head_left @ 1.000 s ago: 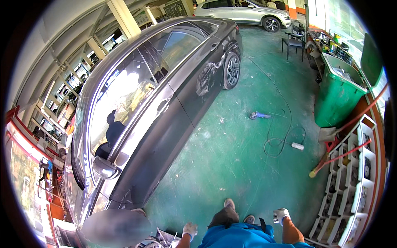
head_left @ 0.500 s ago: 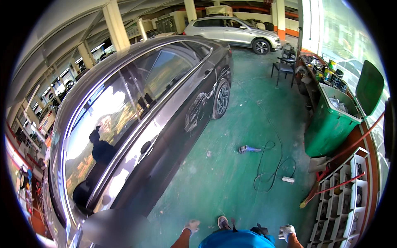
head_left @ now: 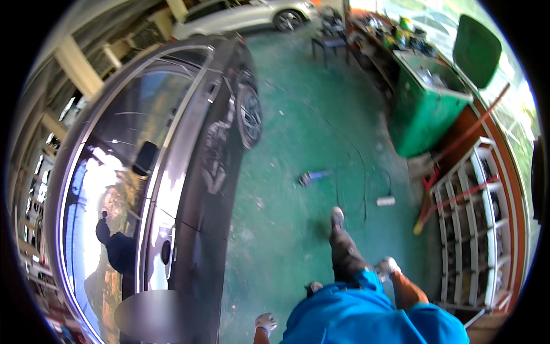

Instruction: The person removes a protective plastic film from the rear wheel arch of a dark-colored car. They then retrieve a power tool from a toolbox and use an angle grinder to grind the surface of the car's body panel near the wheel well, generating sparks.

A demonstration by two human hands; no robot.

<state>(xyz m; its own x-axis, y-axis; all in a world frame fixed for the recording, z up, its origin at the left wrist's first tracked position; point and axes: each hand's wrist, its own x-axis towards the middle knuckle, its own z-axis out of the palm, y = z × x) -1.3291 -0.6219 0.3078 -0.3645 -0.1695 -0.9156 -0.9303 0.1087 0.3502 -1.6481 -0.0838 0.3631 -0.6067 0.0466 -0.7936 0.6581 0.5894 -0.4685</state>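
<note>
My left hand [head_left: 265, 322], in a white glove, hangs at the lower edge beside a dark grey car [head_left: 192, 241]; its fingers are loosely bent and apart, holding nothing visible. My right hand [head_left: 387, 266], also gloved, is by my right side; it is blurred and its finger shape is unclear. One foot [head_left: 337, 218] is stepped forward on the green floor. Ahead lie a blue angle grinder [head_left: 312, 176], loops of cable and a white power strip [head_left: 385, 201]. The car's rear door [head_left: 215, 155] has a large dented, scraped patch.
A green wheeled bin [head_left: 415, 123] stands open at right, beyond a white parts rack [head_left: 470, 229] and long-handled tools [head_left: 421, 222]. A bench [head_left: 389, 40] holds cans; a chair [head_left: 329, 43] stands near it. A silver car [head_left: 240, 17] is at the back.
I have moved forward along the grey car, my leg now stepped out ahead. The view has swung, so the car stands more upright in it and the grinder appears further left.
</note>
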